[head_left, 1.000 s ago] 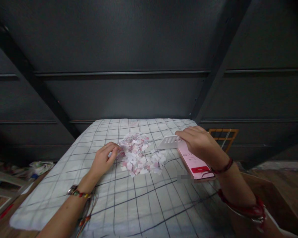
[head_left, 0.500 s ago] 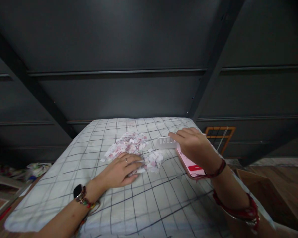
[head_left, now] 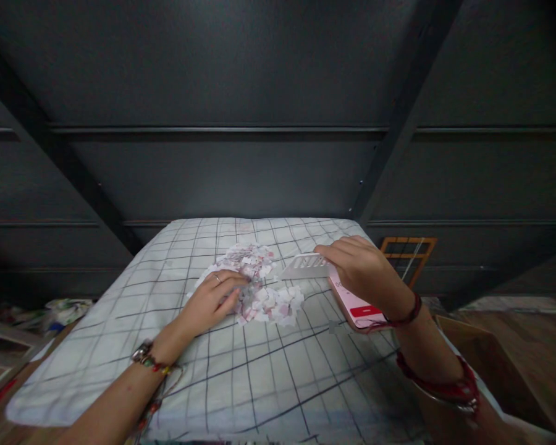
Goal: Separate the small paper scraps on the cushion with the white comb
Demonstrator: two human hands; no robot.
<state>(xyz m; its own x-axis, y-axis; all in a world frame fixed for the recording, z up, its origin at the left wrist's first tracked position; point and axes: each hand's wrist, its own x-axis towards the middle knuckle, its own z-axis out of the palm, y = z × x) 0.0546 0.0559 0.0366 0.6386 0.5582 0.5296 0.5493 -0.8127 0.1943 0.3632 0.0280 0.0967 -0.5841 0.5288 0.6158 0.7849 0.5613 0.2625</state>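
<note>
Small torn scraps of white and pinkish paper lie in two adjoining heaps, a far paper heap and a nearer paper heap. My left hand rests at the left side of the heaps, thumb apart from the fingers, its fingertips among the scraps. In my right hand is a white slotted spatula, its flat slotted end tilted just right of the heaps. My right fingers are wrapped round it, and its handle is mostly hidden. Beneath that hand lies a phone with a pink screen and a red button.
A white checked cloth covers the surface under everything. Dark wall panels stand close behind its far edge. At the lower right is an open cardboard box, with a wooden frame beyond it. Bundled items sit at far left.
My left hand has drawn back left and slightly away, uncovering more of the nearer heap. The spatula has tilted in my right hand, which stays almost in place.
</note>
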